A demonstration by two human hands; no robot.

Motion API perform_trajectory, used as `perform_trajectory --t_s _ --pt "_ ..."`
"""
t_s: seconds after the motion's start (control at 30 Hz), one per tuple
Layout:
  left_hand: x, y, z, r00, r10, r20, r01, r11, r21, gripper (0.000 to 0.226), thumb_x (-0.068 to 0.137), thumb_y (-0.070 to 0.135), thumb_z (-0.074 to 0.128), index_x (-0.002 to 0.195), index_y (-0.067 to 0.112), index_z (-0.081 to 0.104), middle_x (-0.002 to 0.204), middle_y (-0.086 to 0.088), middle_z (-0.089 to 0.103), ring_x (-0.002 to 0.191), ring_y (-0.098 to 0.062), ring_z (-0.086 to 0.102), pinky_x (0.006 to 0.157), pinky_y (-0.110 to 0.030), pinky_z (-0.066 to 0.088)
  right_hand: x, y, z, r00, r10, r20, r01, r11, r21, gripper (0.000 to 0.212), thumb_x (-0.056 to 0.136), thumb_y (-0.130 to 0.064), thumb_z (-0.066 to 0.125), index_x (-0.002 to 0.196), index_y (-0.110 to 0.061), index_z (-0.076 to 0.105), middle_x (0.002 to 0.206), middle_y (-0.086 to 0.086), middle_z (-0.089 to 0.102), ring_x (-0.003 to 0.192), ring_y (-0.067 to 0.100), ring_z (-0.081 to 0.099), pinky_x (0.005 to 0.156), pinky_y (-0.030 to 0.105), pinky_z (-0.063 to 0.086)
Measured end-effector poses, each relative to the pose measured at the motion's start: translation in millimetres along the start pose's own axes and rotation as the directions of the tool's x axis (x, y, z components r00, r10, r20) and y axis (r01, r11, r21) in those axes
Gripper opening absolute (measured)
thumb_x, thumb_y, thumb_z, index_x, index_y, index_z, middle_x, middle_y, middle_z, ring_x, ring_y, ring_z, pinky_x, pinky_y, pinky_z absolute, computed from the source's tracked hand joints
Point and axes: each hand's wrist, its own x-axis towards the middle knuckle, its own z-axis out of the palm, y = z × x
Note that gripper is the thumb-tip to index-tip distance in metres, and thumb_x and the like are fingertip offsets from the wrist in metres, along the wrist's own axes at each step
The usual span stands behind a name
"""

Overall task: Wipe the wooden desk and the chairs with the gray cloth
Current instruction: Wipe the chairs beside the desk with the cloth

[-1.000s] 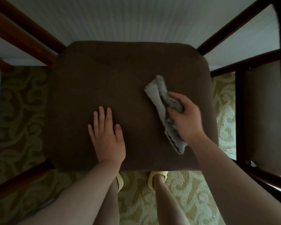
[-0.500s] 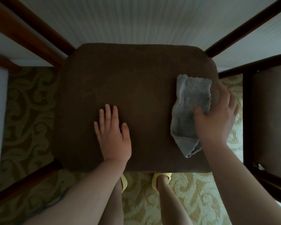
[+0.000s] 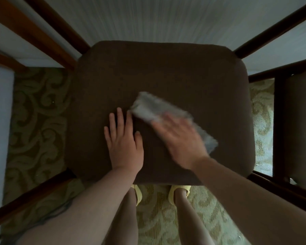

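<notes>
Right there on the brown chair seat (image 3: 148,71), toward the middle and a touch right: gray cloth (image 3: 148,107), bunched into a long strip, blurred, slanting from upper left down to lower right. Pressed flat onto the cushion under the right hand (image 3: 179,138). Hand smeared too; fingers (image 3: 160,123) seemingly laid straight over the cloth, though the blur left the exact grip impossible to tell. Upper end of the cloth poking out past the fingertips, just beside the left hand's longest fingers; lower end sticking out from under the wrist side.

Left hand (image 3: 125,145) planted palm-down on the seat, just left of the cloth, fingers straight and slightly spread, gripping nothing.

Around the seat: dark wooden chair rails (image 3: 272,30) running off to the corners, a pale ribbed surface (image 3: 157,18) beyond the far edge. Another padded chair (image 3: 300,121) at the right edge, close beside this one. Below the near edge, two bare legs and yellow slippers (image 3: 179,190) on a green swirl-patterned carpet (image 3: 37,121).
</notes>
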Motion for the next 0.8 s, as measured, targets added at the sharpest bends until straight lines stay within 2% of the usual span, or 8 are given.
perform_trajectory --t_s 0.03,0.1,0.17,0.3,0.4,0.57,0.7,0.8 --pt "0 -3 0 1.000 -0.002 -0.003 0.002 1.000 0.017 0.058 0.099 0.030 0.033 0.153 0.026 0.012 0.161 0.001 -0.001 0.147 -0.019 -0.010 0.118 -0.040 -0.007 -2 15 -3 0.963 0.259 -0.069 -0.259 0.966 0.017 0.065 0.094 -0.026 0.045 0.153 -0.029 0.017 0.154 0.008 0.034 0.145 0.025 0.017 0.115 0.047 0.010" --pt "-1 -9 0 1.000 -0.018 -0.013 0.018 0.999 0.031 0.058 0.099 0.032 0.030 0.153 0.028 0.009 0.161 0.001 -0.003 0.147 -0.020 -0.012 0.118 -0.042 -0.006 -6 22 -8 0.603 0.791 -0.098 -0.772 0.610 0.180 0.058 0.100 -0.041 0.034 0.152 -0.038 0.011 0.161 0.006 0.011 0.148 0.025 -0.001 0.117 0.053 0.000" --pt "-1 -10 3 0.999 -0.037 -0.022 0.038 0.999 0.020 0.058 0.099 0.033 0.030 0.153 0.028 0.008 0.162 0.000 -0.003 0.147 -0.021 -0.012 0.118 -0.042 -0.006 5 -8 -4 0.444 0.894 -0.059 -0.869 0.445 0.214 0.054 0.100 -0.044 0.029 0.151 -0.041 0.014 0.162 0.004 0.002 0.148 0.024 -0.008 0.116 0.057 0.000" --pt "-3 -11 3 0.992 -0.119 -0.048 0.117 0.992 -0.041 0.056 0.098 0.025 0.036 0.152 0.021 0.021 0.161 -0.003 0.007 0.148 -0.023 -0.007 0.118 -0.043 -0.005 14 -83 18 0.972 0.234 0.020 -0.234 0.968 0.090 0.057 0.092 -0.032 0.041 0.149 -0.030 0.031 0.159 0.005 0.021 0.148 0.024 0.006 0.116 0.052 0.021" --pt "-4 -33 -2 0.969 -0.229 -0.093 0.227 0.973 -0.033 0.055 0.098 0.028 0.033 0.151 0.017 0.021 0.161 -0.004 0.009 0.148 -0.024 -0.004 0.118 -0.048 -0.002 36 -55 10 0.978 -0.182 0.103 0.184 0.983 -0.005 0.061 0.097 -0.036 0.036 0.153 -0.030 0.012 0.160 0.003 0.019 0.149 0.021 0.005 0.118 0.048 0.003" --pt "1 -74 -8 0.921 -0.357 -0.155 0.361 0.933 -0.006 0.062 0.099 0.042 0.019 0.153 0.018 -0.001 0.162 -0.004 -0.004 0.148 -0.024 -0.008 0.118 -0.049 -0.003 105 -54 -3 0.873 0.489 0.002 -0.485 0.865 0.131 0.055 0.103 -0.039 0.026 0.154 -0.032 0.006 0.162 0.003 0.007 0.148 0.021 -0.006 0.118 0.044 -0.008" --pt "18 -79 -12 0.930 -0.319 -0.183 0.334 0.941 0.058 0.064 0.096 0.045 0.013 0.153 0.019 0.000 0.162 -0.005 -0.002 0.147 -0.025 -0.007 0.116 -0.050 -0.004 165 -97 -10 0.960 -0.197 0.198 0.192 0.980 0.044 0.053 0.104 -0.037 0.024 0.154 -0.028 0.011 0.163 0.002 0.000 0.148 0.020 -0.010 0.116 0.042 -0.010" --pt "39 -71 -19 0.945 -0.276 -0.177 0.287 0.957 0.040 0.065 0.095 0.047 0.009 0.153 0.022 -0.005 0.161 -0.002 -0.008 0.147 -0.023 -0.013 0.115 -0.047 -0.011 210 -67 -18 0.942 -0.261 0.212 0.283 0.956 -0.083 0.052 0.104 -0.037 0.023 0.154 -0.025 0.014 0.162 0.004 0.002 0.148 0.022 -0.007 0.117 0.042 -0.007"
